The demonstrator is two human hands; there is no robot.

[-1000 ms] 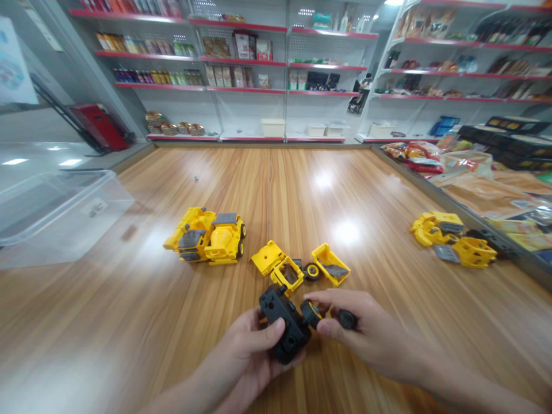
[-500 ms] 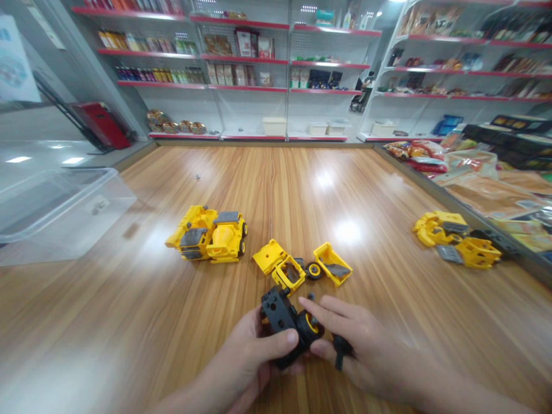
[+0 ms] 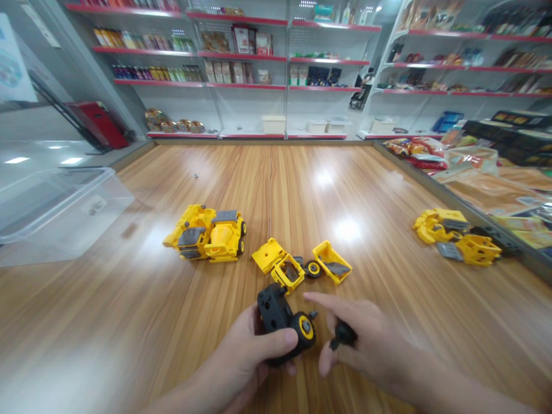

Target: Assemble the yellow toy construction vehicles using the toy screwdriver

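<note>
My left hand [image 3: 254,353] grips a black toy chassis [image 3: 276,315] with a black-and-yellow wheel [image 3: 305,330] fitted on its right side. A little to the right, my right hand [image 3: 357,342] holds a small black wheel [image 3: 344,335] between its fingers, with the forefinger stretched out towards the chassis. Just beyond my hands several loose yellow toy parts [image 3: 302,264] lie on the wooden table [image 3: 129,322], a spare wheel among them.
An assembled yellow toy truck [image 3: 207,234] stands left of the loose parts. Another pile of yellow toy pieces [image 3: 457,237] lies near the table's right edge. A clear plastic bin [image 3: 56,210] sits at the left. Shop shelves line the back wall.
The wheel that my right hand pressed against the chassis now sits on it, and my right hand has drawn back a little to the right with the small black wheel.
</note>
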